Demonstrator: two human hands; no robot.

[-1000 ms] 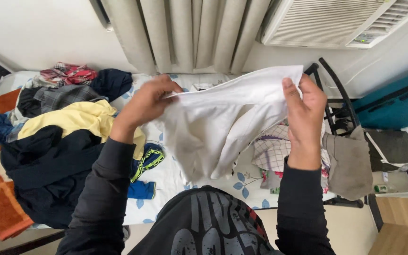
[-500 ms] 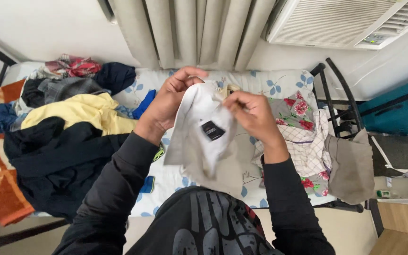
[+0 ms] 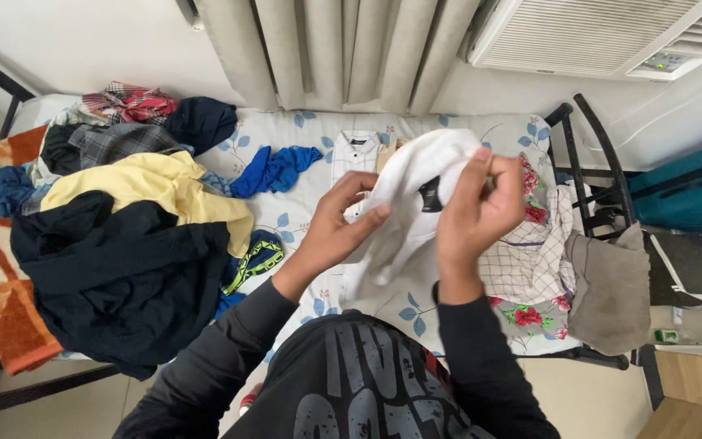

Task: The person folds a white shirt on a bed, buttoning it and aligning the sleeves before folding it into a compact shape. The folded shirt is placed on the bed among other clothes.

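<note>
White garment [image 3: 404, 219] now bunched, no longer spread wide; dark label showing. Left hand [image 3: 339, 223] pinching lower fold, right hand [image 3: 477, 203] gripping collar end, fingers closed. Reorienting mid-handling above bed [image 3: 302, 203].

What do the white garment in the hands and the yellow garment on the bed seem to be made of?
White garment: likely a soft knit cotton or blend, matte; it bunches and drapes limply between the left hand and right hand. Yellow garment: probably a thicker, matte fabric such as fleece or jersey, judging by its rounded, bulky folds. The exact fibre cannot be told by sight.
</note>
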